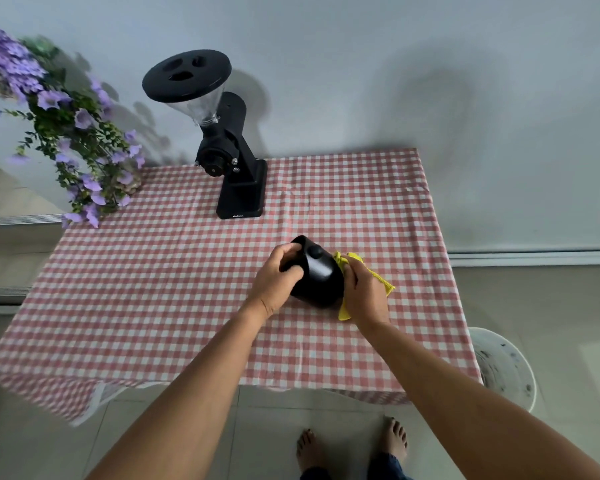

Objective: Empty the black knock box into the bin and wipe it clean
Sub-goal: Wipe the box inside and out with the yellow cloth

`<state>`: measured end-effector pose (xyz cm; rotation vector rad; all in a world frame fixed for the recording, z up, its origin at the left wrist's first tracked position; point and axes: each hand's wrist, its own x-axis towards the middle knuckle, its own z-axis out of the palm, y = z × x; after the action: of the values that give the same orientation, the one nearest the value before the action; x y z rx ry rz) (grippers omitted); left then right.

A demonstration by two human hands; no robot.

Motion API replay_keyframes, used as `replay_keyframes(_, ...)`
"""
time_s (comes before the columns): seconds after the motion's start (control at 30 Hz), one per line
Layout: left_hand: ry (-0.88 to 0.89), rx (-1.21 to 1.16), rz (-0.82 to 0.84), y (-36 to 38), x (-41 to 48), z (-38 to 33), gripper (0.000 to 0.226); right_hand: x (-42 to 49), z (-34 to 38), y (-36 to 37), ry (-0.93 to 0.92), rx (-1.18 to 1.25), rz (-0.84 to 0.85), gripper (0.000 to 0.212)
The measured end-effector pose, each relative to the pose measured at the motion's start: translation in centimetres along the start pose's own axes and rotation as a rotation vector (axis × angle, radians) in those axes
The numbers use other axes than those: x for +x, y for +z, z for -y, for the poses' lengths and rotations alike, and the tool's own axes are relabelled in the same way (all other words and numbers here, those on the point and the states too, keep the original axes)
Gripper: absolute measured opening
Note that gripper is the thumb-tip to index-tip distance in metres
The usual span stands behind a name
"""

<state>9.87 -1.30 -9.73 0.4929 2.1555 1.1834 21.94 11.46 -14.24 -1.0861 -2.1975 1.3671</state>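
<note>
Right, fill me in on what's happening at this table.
A person is cleaning a black knock box over a table covered in a red-checked cloth. The left hand grips the box, which is tipped on its side, while the right hand presses a yellow cloth against its right end. A black coffee grinder stands further back, purple flowers at the far left corner, and a white bin sits on the floor to the right.

One head-worn wide-angle camera is looking steeply down over the table point(153, 271) from its near edge, facing the wall point(361, 81), hands close below
</note>
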Motion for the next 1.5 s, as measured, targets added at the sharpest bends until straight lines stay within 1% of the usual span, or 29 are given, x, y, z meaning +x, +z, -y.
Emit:
replay_keyframes(0.07,-0.012,-0.022,0.002,0.0,0.2,-0.8,0.051,0.0,0.0,0.0,-0.029,-0.027,-0.012,0.024)
replay_keyframes(0.13,0.002,0.063,-0.028,-0.1,0.4,-1.2,0.049,0.2,0.3,0.1,-0.050,-0.057,-0.002,0.025)
replay_keyframes(0.2,-0.006,0.121,-0.077,-0.1,0.8,-1.0,0.055,0.5,0.6,0.2,-0.072,-0.077,-0.002,0.026)
replay_keyframes(0.27,-0.013,0.119,-0.091,-0.2,0.7,-0.7,0.066,0.9,1.4,0.2,-0.034,-0.019,-0.044,0.028)
replay_keyframes(0.3,-0.014,0.107,-0.098,-0.4,0.5,-0.5,0.067,1.2,2.0,0.1,-0.002,0.039,-0.077,0.029)
replay_keyframes(0.33,-0.010,0.087,-0.108,-0.4,0.4,-0.3,0.063,1.4,2.6,0.1,0.020,0.090,-0.108,0.030)
replay_keyframes(0.37,0.001,0.065,-0.124,-0.3,0.1,-0.3,0.053,1.7,3.2,0.2,0.020,0.124,-0.123,0.030)
replay_keyframes(0.43,0.044,0.035,-0.157,0.0,-0.2,-0.2,0.025,1.7,4.4,1.0,-0.039,0.149,-0.071,0.026)
replay_keyframes(0.47,0.067,0.034,-0.172,0.1,-0.3,-0.1,0.016,1.6,4.6,1.8,-0.076,0.132,-0.020,0.024)
replay_keyframes(0.5,0.086,0.034,-0.182,0.2,-0.4,-0.1,0.014,1.4,4.5,2.6,-0.107,0.102,0.036,0.024)
replay_keyframes(0.53,0.102,0.021,-0.194,0.3,-0.4,0.0,0.018,1.1,4.3,3.0,-0.122,0.072,0.083,0.026)
replay_keyframes(0.6,0.106,-0.037,-0.215,0.1,-0.3,0.4,0.026,0.7,3.1,3.5,-0.065,0.101,0.125,0.034)
replay_keyframes(0.7,0.099,-0.052,-0.229,-0.3,-0.3,0.7,0.036,0.9,2.1,2.8,0.156,0.230,0.125,0.040)
replay_keyframes(0.73,0.100,-0.053,-0.230,-0.4,-0.2,0.8,0.038,1.0,2.3,2.7,0.194,0.236,0.136,0.040)
replay_keyframes(0.77,0.098,-0.069,-0.232,-0.4,-0.2,0.9,0.039,1.1,2.8,2.7,0.184,0.212,0.145,0.039)
replay_keyframes(0.8,0.094,-0.091,-0.229,-0.5,-0.2,0.8,0.038,1.1,3.3,2.7,0.128,0.178,0.151,0.037)
replay_keyframes(0.9,0.093,-0.135,-0.224,-0.6,-0.2,0.9,0.037,0.8,4.8,3.1,-0.110,0.147,0.194,0.036)
replay_keyframes(0.97,0.107,-0.152,-0.227,-0.4,-0.3,0.8,0.037,1.0,4.9,3.2,-0.148,0.135,0.221,0.036)
replay_keyframes(1.0,0.110,-0.159,-0.229,-0.3,-0.4,0.9,0.037,1.3,4.6,3.2,-0.115,0.119,0.222,0.037)
replay_keyframes(1.1,0.125,-0.115,-0.237,0.1,-0.6,1.1,0.041,2.3,3.5,2.2,0.084,0.060,0.198,0.040)
replay_keyframes(1.17,0.139,-0.096,-0.257,0.5,-0.7,0.9,0.043,3.1,2.7,1.9,0.169,0.028,0.171,0.039)
replay_keyframes(1.23,0.133,-0.077,-0.295,1.1,-0.6,0.3,0.043,3.7,2.4,1.8,0.216,-0.025,0.152,0.037)
replay_keyframes(1.33,0.081,0.010,-0.337,2.3,-0.1,-1.3,0.044,4.9,2.2,0.7,0.236,-0.093,0.120,0.034)
replay_keyframes(1.37,0.063,0.046,-0.354,2.6,0.2,-1.7,0.040,5.2,2.2,0.2,0.251,-0.077,0.093,0.031)
replay_keyframes(1.43,0.042,0.149,-0.372,2.9,0.8,-2.6,0.032,5.7,2.2,-1.2,0.287,0.032,0.004,0.025)
replay_keyframes(1.5,0.010,0.252,-0.366,2.9,1.4,-3.2,0.044,6.0,2.5,-2.3,0.297,0.180,-0.097,0.018)
